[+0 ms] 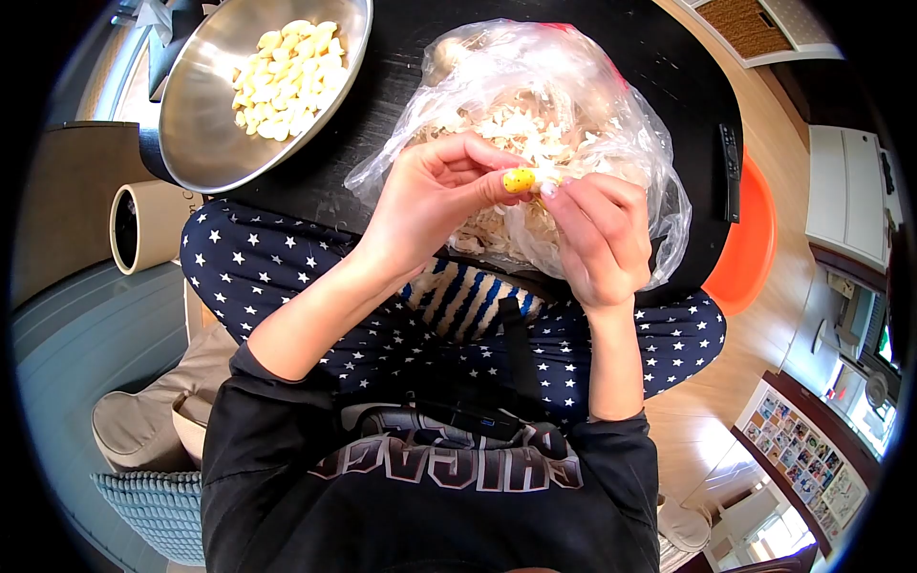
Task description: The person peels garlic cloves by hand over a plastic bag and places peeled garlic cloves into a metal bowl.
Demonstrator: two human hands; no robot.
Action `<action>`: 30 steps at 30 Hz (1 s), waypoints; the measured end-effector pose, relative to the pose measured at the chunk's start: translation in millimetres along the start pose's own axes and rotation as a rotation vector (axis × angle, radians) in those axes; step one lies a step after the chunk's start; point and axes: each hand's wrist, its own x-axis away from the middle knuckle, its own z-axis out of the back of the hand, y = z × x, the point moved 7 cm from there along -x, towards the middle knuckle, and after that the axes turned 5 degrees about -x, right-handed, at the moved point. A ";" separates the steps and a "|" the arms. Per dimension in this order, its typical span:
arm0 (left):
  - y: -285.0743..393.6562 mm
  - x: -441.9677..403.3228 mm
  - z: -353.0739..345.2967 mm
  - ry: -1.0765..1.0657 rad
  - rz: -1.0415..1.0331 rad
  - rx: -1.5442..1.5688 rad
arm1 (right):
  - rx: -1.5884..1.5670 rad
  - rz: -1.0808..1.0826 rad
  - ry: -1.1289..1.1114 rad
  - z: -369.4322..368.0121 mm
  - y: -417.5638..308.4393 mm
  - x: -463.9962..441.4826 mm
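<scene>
While the person sits with the lap near the centre of the view, dark trousers point(272, 250) with white stars spread to both sides below a black top point(430, 520). On the lap lies a striped cloth point(468, 304) in blue and beige.

Just beyond, the left hand point(420, 196) is at eleven o'clock and the right hand point(607, 229) at two o'clock. The left thumb, with a yellow dotted nail, and its forefinger stand narrow and pinch a small pale piece point(547, 176). The right thumb and forefinger are also narrow and hold this piece from its other side; strong light makes its outline unclear. The piece is at one o'clock, above an open clear plastic bag point(659, 158), inside which many dry pale skins point(478, 241) lie.

The bag rests on a black table point(401, 72). Between ten and eleven o'clock stands a metal bowl point(196, 124), and a heap of pale cloves point(287, 81) lies in it. At two o'clock, near the table edge, is a black remote control point(730, 177).

Farther away, an orange seat point(752, 239) shows at three o'clock, and a board with photos point(800, 449) at four.
</scene>
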 end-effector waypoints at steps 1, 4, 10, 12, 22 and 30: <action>-0.2 0.3 -0.1 0.003 0.003 -0.009 | 0.006 0.018 -0.001 0.6 -1.6 0.2; -1.4 0.8 -1.3 -0.007 0.007 0.027 | 0.004 0.021 -0.006 1.5 -2.0 1.0; -11.3 1.1 -2.1 -0.068 0.075 0.116 | -0.032 -0.024 0.058 1.8 1.9 4.4; -10.1 2.3 -6.4 -0.059 0.108 0.110 | -0.037 -0.025 0.057 1.0 3.1 4.1; -16.7 3.4 -8.1 -0.113 0.123 0.241 | -0.143 -0.141 0.052 0.0 9.2 1.9; -18.3 1.5 -4.0 0.008 0.212 0.249 | -0.314 -0.457 0.256 5.8 35.5 15.5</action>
